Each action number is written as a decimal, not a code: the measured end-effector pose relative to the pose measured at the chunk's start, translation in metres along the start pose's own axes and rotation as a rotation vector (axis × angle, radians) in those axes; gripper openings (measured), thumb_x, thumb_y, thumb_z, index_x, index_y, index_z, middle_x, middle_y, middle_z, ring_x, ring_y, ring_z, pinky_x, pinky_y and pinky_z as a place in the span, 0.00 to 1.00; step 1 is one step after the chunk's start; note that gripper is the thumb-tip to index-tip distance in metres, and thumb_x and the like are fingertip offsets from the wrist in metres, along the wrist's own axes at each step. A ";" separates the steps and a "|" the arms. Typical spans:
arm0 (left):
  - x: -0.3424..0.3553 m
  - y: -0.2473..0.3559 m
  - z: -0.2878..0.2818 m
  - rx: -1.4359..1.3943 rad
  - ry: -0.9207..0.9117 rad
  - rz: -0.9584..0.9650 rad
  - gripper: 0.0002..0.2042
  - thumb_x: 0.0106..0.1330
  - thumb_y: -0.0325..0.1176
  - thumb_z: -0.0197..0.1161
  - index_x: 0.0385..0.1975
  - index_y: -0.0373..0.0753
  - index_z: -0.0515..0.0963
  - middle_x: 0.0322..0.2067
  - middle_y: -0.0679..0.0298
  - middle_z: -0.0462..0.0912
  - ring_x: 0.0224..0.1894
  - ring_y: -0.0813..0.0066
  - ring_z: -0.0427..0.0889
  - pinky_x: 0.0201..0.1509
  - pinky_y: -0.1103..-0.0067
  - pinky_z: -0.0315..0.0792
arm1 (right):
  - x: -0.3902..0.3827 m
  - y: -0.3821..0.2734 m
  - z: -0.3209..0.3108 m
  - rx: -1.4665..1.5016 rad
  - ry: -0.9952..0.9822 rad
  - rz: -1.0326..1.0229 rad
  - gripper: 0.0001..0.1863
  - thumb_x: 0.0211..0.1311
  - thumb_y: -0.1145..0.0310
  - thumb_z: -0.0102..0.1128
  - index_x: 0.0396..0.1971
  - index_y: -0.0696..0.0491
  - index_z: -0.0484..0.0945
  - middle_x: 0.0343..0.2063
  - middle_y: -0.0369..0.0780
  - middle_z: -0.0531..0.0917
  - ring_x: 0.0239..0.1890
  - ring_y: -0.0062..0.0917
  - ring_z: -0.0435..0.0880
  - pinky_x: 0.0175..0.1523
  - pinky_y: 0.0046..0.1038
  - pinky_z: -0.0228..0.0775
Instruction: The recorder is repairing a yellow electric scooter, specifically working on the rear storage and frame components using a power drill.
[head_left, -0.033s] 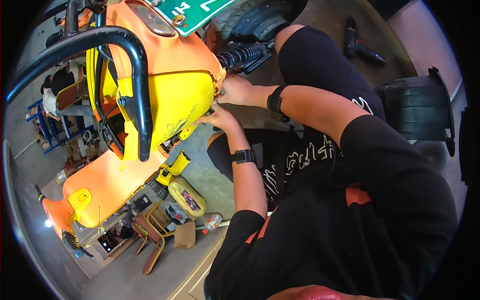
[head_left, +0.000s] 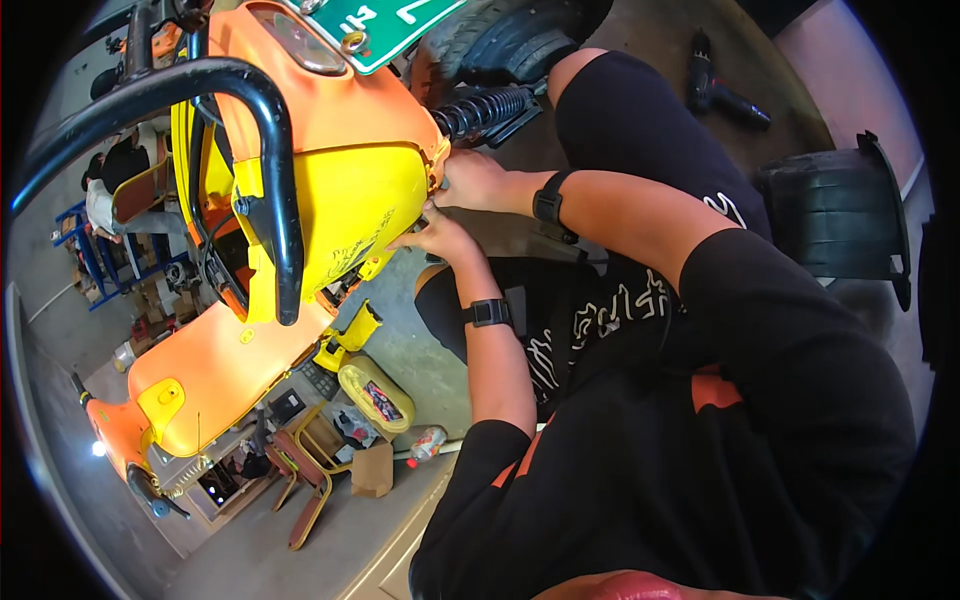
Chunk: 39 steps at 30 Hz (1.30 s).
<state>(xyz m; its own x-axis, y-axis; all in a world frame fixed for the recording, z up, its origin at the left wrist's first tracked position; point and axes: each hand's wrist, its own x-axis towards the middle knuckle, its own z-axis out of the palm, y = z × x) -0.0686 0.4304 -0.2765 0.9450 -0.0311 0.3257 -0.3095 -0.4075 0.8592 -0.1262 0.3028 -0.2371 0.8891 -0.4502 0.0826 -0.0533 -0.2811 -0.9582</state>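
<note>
A yellow side panel (head_left: pixel 360 195) with handwriting on it sits below the orange rear body (head_left: pixel 330 115) of a scooter. My left hand (head_left: pixel 442 238) is at the panel's lower right edge, thumb raised along it and fingers reaching underneath. Just above, my right hand (head_left: pixel 472 182) is closed at the panel's rear corner; its fingertips, and anything between them, are hidden. Both wrists wear black bands. A black coil-spring shock absorber (head_left: pixel 490 113) lies beyond my right hand. Past the panel, a thick black tube rail (head_left: pixel 285 200) curves down in front of the yellow bodywork.
A cordless drill (head_left: pixel 722 88) lies on the floor at the far right, near a black plastic tub-like part (head_left: pixel 835 215). A green plate (head_left: pixel 390 25) and a tyre (head_left: pixel 500 45) are at the top. Lower left are a yellow case (head_left: pixel 376 393), a cardboard box (head_left: pixel 372 470), a bottle (head_left: pixel 427 444) and chairs.
</note>
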 end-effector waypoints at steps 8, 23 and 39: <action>-0.004 0.013 0.002 0.087 0.048 -0.067 0.53 0.65 0.32 0.66 0.65 0.19 0.21 0.62 0.30 0.61 0.60 0.49 0.71 0.66 0.68 0.66 | 0.003 0.004 0.012 -0.004 -0.002 -0.033 0.21 0.55 0.61 0.65 0.48 0.53 0.78 0.48 0.50 0.80 0.51 0.45 0.79 0.57 0.42 0.72; -0.003 0.004 0.007 -0.135 -0.032 -0.076 0.62 0.62 0.51 0.68 0.67 0.27 0.17 0.67 0.31 0.52 0.65 0.49 0.67 0.67 0.67 0.64 | 0.014 0.000 0.012 0.092 -0.268 -0.069 0.20 0.58 0.74 0.58 0.53 0.56 0.77 0.53 0.52 0.78 0.59 0.45 0.74 0.63 0.39 0.66; -0.001 -0.004 -0.009 -0.380 0.068 -0.635 0.33 0.73 0.28 0.46 0.73 0.35 0.39 0.60 0.52 0.68 0.54 0.61 0.74 0.57 0.69 0.71 | 0.011 -0.022 -0.028 0.069 -0.410 -0.015 0.29 0.46 0.80 0.52 0.55 0.60 0.74 0.57 0.55 0.74 0.63 0.44 0.70 0.68 0.35 0.61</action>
<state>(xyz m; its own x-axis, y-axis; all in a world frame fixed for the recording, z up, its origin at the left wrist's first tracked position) -0.0690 0.4406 -0.2769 0.9494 0.1671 -0.2660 0.2671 0.0162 0.9635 -0.1283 0.2801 -0.2073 0.9977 -0.0675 -0.0058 -0.0206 -0.2211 -0.9750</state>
